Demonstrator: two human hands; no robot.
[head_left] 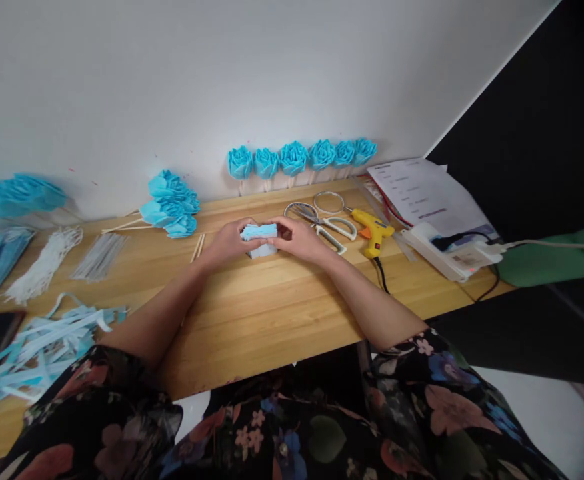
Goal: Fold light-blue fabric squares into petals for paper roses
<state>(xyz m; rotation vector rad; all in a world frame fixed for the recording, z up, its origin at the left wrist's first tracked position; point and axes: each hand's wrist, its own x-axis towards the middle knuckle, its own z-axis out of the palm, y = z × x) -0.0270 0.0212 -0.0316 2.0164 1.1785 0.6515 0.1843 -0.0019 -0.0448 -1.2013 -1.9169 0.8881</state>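
Note:
My left hand [229,241] and my right hand [299,239] meet over the middle of the wooden table [252,313]. Both are closed on a folded piece of light blue mask fabric [259,232], the left at its left end, the right at its right end. A paler folded piece [263,251] lies just under it on the table. Two thin wooden sticks [197,246] lie left of my left hand.
Several blue fabric roses [295,158] lean on the wall; more [171,203] lie at left. Scissors [325,223], a yellow glue gun [372,232], a power strip [452,257] and papers [422,193] sit right. Mask strips [37,347], ear loops [45,263] and wires [99,255] lie left.

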